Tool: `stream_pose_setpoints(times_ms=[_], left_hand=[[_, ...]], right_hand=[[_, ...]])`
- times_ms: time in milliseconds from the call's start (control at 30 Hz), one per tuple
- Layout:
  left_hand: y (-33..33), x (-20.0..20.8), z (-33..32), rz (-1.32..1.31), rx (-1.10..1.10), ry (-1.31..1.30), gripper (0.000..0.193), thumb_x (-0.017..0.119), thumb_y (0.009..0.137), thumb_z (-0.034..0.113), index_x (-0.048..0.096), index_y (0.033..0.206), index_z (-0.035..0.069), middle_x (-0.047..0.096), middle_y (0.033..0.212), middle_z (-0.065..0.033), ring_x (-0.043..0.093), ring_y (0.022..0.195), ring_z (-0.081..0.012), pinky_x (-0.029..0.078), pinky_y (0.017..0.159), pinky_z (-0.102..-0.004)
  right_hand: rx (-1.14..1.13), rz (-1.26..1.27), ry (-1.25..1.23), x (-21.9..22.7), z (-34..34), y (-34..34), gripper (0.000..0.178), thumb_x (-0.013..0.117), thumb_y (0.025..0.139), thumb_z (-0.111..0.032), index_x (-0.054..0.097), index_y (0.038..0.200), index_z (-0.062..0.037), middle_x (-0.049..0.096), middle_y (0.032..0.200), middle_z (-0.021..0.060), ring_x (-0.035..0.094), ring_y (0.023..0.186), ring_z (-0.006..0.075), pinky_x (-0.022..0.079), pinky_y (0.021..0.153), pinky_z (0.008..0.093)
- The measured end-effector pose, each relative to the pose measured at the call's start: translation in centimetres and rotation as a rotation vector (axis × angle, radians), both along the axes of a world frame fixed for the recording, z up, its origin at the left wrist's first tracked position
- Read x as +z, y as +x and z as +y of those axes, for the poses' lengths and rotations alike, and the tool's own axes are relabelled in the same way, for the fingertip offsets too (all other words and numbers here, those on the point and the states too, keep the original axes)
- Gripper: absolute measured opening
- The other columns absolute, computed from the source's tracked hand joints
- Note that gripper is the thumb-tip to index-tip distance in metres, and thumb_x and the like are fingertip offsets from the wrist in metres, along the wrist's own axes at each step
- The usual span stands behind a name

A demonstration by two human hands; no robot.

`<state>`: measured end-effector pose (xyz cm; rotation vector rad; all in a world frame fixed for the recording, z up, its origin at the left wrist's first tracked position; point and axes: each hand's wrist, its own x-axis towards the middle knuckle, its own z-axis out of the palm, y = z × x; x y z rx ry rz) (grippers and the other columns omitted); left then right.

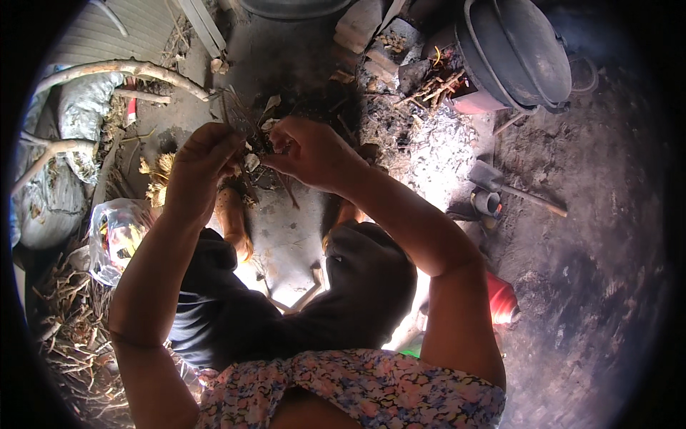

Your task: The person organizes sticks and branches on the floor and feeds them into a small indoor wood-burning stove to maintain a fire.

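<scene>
My left hand [204, 161] is closed, its thumb and fingers pinched around a thin dry twig. Just to its right is my right hand [311, 151], fingers loosely curled and the thumb standing apart from them; I make out nothing between them. Several dry twigs [251, 187] with pale withered leaves [252, 161] show between and below the two hands. More dark stems and a dry leaf [271, 104] lie just beyond the fingers. The exact grip at the fingertips is in shadow.
A dark lidded pot [511, 53] sits over burning sticks [439, 87] at the far right, with pale ash [421, 154] spread before it. A small shovel [529, 193] lies right. Branches [136, 68], a plastic bag [118, 239] and a twig heap [78, 322] are left.
</scene>
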<state>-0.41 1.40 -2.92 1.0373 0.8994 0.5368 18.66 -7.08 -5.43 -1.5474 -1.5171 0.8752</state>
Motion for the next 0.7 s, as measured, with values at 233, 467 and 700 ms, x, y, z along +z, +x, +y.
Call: stream_pose_setpoints(times_ms=[233,467,700], left_hand=[[-0.3,-0.6,0.1,-0.085,-0.027,-0.074,0.006,0.061,0.090,0.011,0.063,0.096,0.012,0.061,0.081,0.0045,0.053,0.068,-0.0037,0.043,0.064,-0.0187],[1.7,-0.1,-0.6,-0.107,-0.039,-0.015,0.007,0.058,0.092,0.009,0.061,0.098,0.009,0.058,0.080,0.0038,0.050,0.069,-0.0051,0.041,0.064,-0.0202],[2.7,-0.1,-0.9,-0.202,-0.005,0.021,0.008,0.055,0.093,0.007,0.061,0.097,0.009,0.059,0.084,0.0024,0.052,0.072,-0.0059,0.041,0.065,-0.0214]], right_hand=[[-0.078,0.012,-0.075,-4.7,-3.2,0.9,0.032,0.075,0.077,-0.016,0.058,0.102,-0.0033,0.060,0.090,0.0072,0.058,0.070,0.0120,0.049,0.065,0.0260],[-0.113,0.195,-0.109,-7.6,-3.9,1.4,0.030,0.075,0.076,-0.014,0.060,0.098,-0.0024,0.060,0.087,0.0096,0.058,0.069,0.0164,0.049,0.064,0.0304],[-0.053,0.441,-0.291,-6.5,-4.6,1.9,0.015,0.066,0.086,-0.010,0.062,0.099,-0.0011,0.061,0.079,0.0035,0.058,0.071,0.0089,0.048,0.063,0.0242]])
